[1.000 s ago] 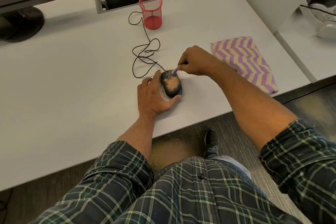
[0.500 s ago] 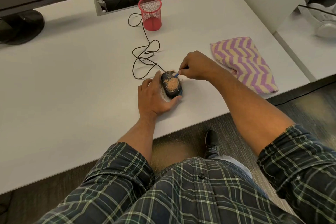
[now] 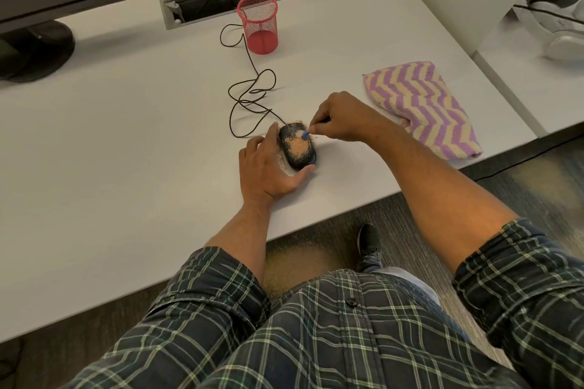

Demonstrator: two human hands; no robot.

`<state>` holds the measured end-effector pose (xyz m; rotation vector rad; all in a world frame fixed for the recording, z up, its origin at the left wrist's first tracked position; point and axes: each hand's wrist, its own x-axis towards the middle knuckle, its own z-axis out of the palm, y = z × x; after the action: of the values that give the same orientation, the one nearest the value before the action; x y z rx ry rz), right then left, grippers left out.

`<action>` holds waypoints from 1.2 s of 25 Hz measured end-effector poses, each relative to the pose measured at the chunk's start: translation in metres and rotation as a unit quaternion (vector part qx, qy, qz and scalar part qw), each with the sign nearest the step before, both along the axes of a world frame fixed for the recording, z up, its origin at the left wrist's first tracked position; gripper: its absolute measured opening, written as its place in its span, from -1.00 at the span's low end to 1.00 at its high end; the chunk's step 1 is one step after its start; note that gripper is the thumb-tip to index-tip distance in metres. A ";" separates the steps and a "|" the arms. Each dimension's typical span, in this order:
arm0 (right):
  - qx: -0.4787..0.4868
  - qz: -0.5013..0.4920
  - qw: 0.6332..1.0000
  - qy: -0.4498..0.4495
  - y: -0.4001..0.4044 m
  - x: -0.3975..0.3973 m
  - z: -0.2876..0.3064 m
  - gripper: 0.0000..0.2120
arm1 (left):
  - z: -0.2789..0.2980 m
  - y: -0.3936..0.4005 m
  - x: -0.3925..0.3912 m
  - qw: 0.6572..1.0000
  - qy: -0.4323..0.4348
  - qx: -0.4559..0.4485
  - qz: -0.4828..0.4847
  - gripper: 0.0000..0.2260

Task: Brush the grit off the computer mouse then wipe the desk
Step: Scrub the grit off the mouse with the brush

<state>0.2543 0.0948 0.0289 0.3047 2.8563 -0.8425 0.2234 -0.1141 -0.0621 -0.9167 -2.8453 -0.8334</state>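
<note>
I see the mouse [image 3: 297, 148] on the desk [image 3: 126, 142], well left of the striped cloth [image 3: 422, 107], tan grit [image 3: 299, 148] piled on it. Left hand [image 3: 268, 167] cups its left side. Right hand [image 3: 339, 118] pinches a small blue brush [image 3: 305, 135], tip on the mouse's front.

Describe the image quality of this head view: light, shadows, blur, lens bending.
Head view: soft, even light on the white desk, no hard glare; faint shadows beside the mouse and under the right hand. The wide lens bows the desk edges. The centre is sharp enough to show grit grains and the brush tip; the floor at far right is smeared.
</note>
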 end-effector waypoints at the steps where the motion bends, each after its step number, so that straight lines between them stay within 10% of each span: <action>1: 0.005 -0.005 1.000 0.004 0.000 0.000 -0.001 -0.86 | 0.000 0.000 0.000 1.000 0.001 -0.001 0.001 -0.02; 30: 0.028 -0.044 0.998 0.038 -0.007 -0.014 -0.008 -0.81 | -0.004 0.001 -0.002 1.000 0.000 0.003 0.004 -0.01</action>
<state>0.2403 0.0874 0.0209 0.4179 2.9598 -0.8061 0.2213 -0.1136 -0.0659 -0.9027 -2.8433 -0.8402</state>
